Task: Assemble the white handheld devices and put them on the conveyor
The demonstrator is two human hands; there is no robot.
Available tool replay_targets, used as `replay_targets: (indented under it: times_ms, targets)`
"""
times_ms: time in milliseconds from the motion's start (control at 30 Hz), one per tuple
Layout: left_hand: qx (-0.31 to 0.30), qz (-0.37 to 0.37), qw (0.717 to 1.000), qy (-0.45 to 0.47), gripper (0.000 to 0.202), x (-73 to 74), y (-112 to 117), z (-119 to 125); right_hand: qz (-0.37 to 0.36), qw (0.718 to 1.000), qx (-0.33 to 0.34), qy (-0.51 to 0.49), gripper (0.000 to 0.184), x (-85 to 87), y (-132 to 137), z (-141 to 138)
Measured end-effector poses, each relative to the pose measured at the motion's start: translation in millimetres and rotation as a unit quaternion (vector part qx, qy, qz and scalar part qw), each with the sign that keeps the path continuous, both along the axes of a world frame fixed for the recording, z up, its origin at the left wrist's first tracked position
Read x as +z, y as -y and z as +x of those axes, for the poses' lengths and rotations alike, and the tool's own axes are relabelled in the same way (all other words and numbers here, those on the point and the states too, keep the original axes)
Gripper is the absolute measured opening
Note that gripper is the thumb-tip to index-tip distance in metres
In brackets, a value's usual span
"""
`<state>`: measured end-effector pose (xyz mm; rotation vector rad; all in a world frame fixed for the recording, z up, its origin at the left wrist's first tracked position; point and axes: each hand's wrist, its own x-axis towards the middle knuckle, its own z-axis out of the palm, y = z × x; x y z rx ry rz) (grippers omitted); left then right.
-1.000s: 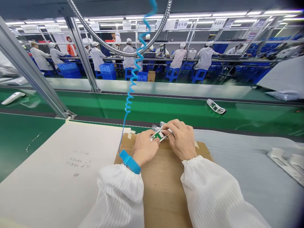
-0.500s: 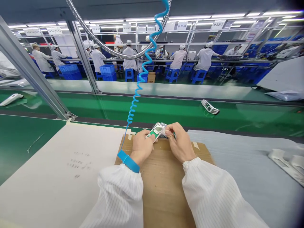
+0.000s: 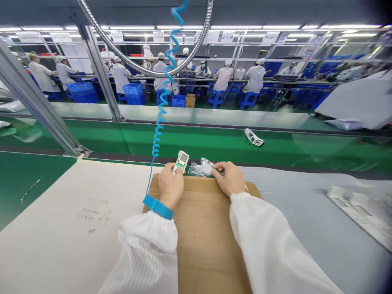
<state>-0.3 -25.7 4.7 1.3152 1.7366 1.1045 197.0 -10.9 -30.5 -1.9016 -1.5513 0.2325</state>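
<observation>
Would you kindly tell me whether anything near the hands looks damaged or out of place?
Nothing looks clearly damaged or spilled; the crumpled clear plastic at the far edge of the cardboard, by the right hand, merely looks untidy.

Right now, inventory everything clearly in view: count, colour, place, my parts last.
device part: one, white and green, in left hand
clear plastic: uncounted, transparent, near right hand
cardboard: one, brown, bottom centre
paper: one, white, left of cardboard
sheet: one, pale grey, right of cardboard
casings: apparently two, white, far right
device shell: one, white and dark, on green strip
coiled cord: one, blue, hanging ahead
metal hose: one, silver, overhead
posts: two, silver, left
crates, stools: several, blue, background
workers: several, mostly white clothing, background
wrist strap: one, blue, left wrist
sleeves: two, white, foreground
left hand, right hand: two, bare, centre
</observation>
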Motion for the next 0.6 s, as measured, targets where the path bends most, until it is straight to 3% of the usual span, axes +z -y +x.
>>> replay_targets:
  times_ms: [133,233,433,500,600]
  targets:
    - [-0.012,0.004,1.000,0.004,0.024,-2.3,1.8,0.2,0.021,1.000,0.011,0.004,0.033,5.2,4.8,22.0]
    - [-0.013,0.007,1.000,0.023,0.030,-3.6,0.2,-1.7,-0.006,0.998,-0.029,0.047,0.031,21.0,18.3,78.8]
    - [-0.022,0.001,0.998,0.051,0.033,6.1,7.1,1.2,-0.087,0.956,-0.231,0.158,0.031,50.9,74.2,222.2]
    - [-0.034,-0.005,0.997,0.075,0.036,10.3,10.4,3.8,-0.109,0.945,-0.252,0.179,0.028,52.9,86.1,248.4]
    - [-0.075,-0.014,0.984,0.163,0.039,14.3,13.0,7.7,-0.119,0.950,-0.214,0.192,0.010,58.7,90.8,265.2]
